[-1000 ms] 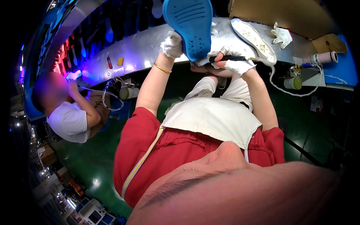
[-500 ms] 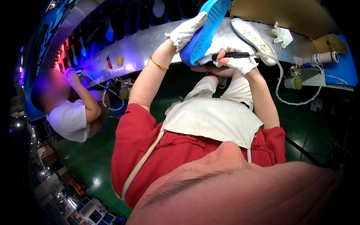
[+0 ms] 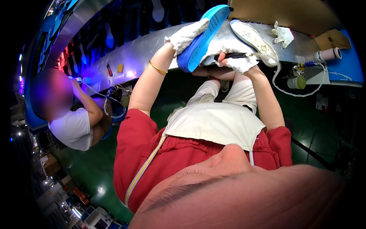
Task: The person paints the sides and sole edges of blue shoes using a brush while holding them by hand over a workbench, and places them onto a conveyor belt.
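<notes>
My left hand [image 3: 187, 37], in a white glove, grips the left edge of a blue shoe sole [image 3: 209, 40]. The sole is tilted, its far end up and to the right, its near end over the bench's front edge. A white glove with bare fingertips covers my right hand [image 3: 244, 65], which is closed around a slim black tool handle [image 3: 237, 55]. Its tip cannot be made out; a pale hose runs off past my wrist. Behind that hand lies a bunched white cloth [image 3: 228, 42]. A white sole [image 3: 254, 41] rests on the bench beyond, to the right.
On the metal bench [image 3: 146, 45] lie a loose white glove [image 3: 283, 35], a yellow block [image 3: 120, 68] and red-handled pliers [image 3: 109, 70]. A pale hose [image 3: 291, 91] hangs at right near a small jar [image 3: 296, 83]. Another person [image 3: 72, 122] works at left. A cardboard box stands at the back.
The blue sole and my left hand have moved slightly left and down. My right hand still grips the black tool and has shifted a little left. The view has shifted slightly.
</notes>
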Action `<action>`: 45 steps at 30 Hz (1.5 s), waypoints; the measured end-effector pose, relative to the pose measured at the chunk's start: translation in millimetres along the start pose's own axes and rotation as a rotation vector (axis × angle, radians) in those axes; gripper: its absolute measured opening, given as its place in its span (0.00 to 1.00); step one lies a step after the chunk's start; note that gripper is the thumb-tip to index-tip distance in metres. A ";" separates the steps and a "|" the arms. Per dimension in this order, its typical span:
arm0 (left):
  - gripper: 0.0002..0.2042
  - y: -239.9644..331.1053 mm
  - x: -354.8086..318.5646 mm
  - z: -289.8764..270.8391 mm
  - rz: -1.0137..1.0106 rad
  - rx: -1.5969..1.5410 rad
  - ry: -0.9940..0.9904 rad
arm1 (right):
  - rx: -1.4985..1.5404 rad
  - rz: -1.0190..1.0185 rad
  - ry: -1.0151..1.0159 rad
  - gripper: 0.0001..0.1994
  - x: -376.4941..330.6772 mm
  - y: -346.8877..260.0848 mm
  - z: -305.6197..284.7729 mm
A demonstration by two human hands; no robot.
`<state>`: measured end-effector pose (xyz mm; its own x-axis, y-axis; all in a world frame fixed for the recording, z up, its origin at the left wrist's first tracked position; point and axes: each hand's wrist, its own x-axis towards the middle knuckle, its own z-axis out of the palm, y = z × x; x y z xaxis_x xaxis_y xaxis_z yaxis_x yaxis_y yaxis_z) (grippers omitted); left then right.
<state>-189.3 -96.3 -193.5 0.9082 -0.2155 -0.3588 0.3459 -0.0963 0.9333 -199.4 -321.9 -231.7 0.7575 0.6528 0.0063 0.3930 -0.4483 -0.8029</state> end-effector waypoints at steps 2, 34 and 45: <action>0.38 0.8 -0.2 -2.6 0.025 0.045 -0.053 | 0.422 -0.104 -0.008 0.13 2.7 1.2 -6.6; 0.37 -90.9 -22.0 73.7 0.204 -1.094 -0.144 | 0.696 -0.385 0.430 0.10 -33.7 -18.6 36.0; 0.38 -92.8 -9.0 49.8 0.276 -1.125 -0.133 | 0.422 -0.345 0.477 0.09 -41.2 -29.7 46.5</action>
<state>-241.4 -133.8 -277.6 0.9764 -0.2012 -0.0783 0.2149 0.8713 0.4411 -266.5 -307.1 -235.8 0.8093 0.3339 0.4833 0.4892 0.0722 -0.8692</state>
